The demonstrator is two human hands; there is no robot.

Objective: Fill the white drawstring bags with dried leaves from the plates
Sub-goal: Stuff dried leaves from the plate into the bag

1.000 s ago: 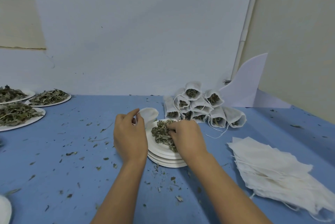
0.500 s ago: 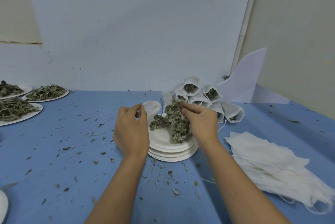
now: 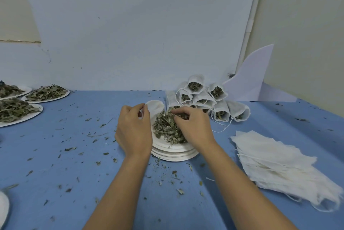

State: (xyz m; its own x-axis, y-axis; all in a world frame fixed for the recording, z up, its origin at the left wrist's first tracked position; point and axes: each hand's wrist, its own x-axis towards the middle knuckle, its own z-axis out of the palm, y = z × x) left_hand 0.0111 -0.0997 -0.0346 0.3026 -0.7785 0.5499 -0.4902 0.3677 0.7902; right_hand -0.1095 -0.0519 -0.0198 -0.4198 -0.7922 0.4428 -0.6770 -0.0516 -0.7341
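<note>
A person stands at a blue counter (image 3: 74, 155), with both bare forearms reaching forward. The left hand (image 3: 134, 129) pinches the rim of a white drawstring bag (image 3: 156, 106) between thumb and curled fingers (image 3: 137, 111), holding its mouth up and open. The bag sits at the far left edge of a stack of plates (image 3: 175, 155), touching the heap of dried leaves (image 3: 164, 129) on the top plate. The right hand (image 3: 193, 127) lies on that heap, its fingers curled down into the leaves and closed around a bunch.

The bag looks like thin, limp cloth with almost no weight. It would probably sag shut if let go, so the hemmed rim seems the place to hold it. The leaves look dry, light and brittle, and a hard squeeze would likely crumble them. A loose, cupped pinch suits them better. Small crumbs (image 3: 160, 174) already dot the counter around the plates.

Behind and to the right, filled bags (image 3: 204, 99) lie in a pile with their mouths facing forward. Flat empty bags (image 3: 275, 161) are stacked at the right. More plates of leaves (image 3: 18, 112) sit far to the left.
</note>
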